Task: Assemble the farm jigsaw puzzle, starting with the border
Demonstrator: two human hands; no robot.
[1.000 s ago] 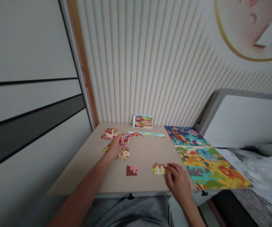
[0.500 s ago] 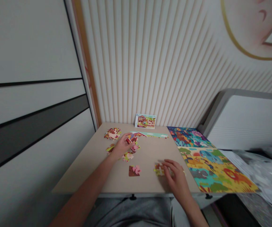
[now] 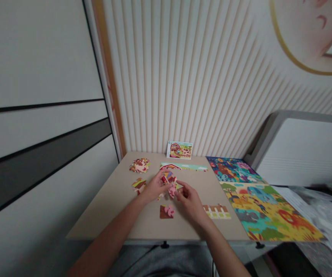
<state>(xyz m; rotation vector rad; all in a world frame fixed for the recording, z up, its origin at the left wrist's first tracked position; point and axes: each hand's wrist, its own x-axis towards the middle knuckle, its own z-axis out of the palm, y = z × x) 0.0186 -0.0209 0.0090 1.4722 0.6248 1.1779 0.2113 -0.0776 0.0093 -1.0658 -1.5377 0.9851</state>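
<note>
My left hand (image 3: 154, 187) is closed around several loose jigsaw puzzle pieces (image 3: 170, 181), red, pink and green, held over the middle of the table. From the right, my right hand (image 3: 189, 198) meets them, its thumb and fingers pinched at the right edge of a piece. Just below lies a brown and pink corner of the puzzle (image 3: 165, 212). Beyond both hands runs a joined top strip (image 3: 191, 167) with a red barn roof and sky. A joined fence section (image 3: 218, 212) rests right of my right forearm.
A pile of puzzle pieces (image 3: 139, 165) lies at the back left, with a smaller group (image 3: 138, 184) nearer. The farm picture card (image 3: 179, 149) leans on the ribbed wall. Two finished puzzles, a dark one (image 3: 235, 169) and a yellow one (image 3: 272, 211), cover the right side.
My right hand has left the fence section and moved up and left to the pieces in my left hand. My left hand has shifted slightly right and nearer.
</note>
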